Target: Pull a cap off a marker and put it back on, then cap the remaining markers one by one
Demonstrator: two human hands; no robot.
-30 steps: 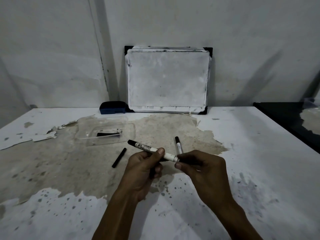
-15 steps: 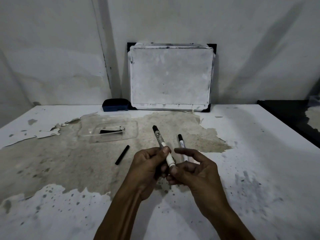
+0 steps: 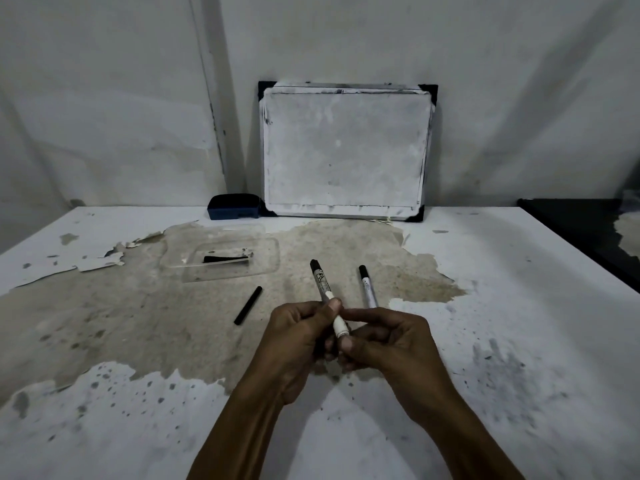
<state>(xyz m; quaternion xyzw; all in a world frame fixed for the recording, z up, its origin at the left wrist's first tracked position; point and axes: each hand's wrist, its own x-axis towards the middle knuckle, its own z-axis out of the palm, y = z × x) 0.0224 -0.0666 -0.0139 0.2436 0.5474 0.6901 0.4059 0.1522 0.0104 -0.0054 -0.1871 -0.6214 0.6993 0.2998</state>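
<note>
My left hand (image 3: 298, 344) grips a white marker (image 3: 325, 292) with a black end that points away from me, over the middle of the worn table (image 3: 519, 306). My right hand (image 3: 388, 344) meets it from the right, its thumb and fingers pinching the marker's near end. A second marker (image 3: 367, 287) lies on the table just beyond my right hand. A black marker cap (image 3: 248, 305) lies to the left of my hands.
A small whiteboard (image 3: 346, 150) leans on the wall at the back, with a blue eraser (image 3: 233, 206) at its left foot. A clear plastic tray (image 3: 221, 259) holding a dark piece sits left of centre. A dark surface (image 3: 588, 233) borders the table's right.
The marker has swung from lying sideways between my hands to pointing away from me. My right fingers, spread half a second ago, have closed on its near end.
</note>
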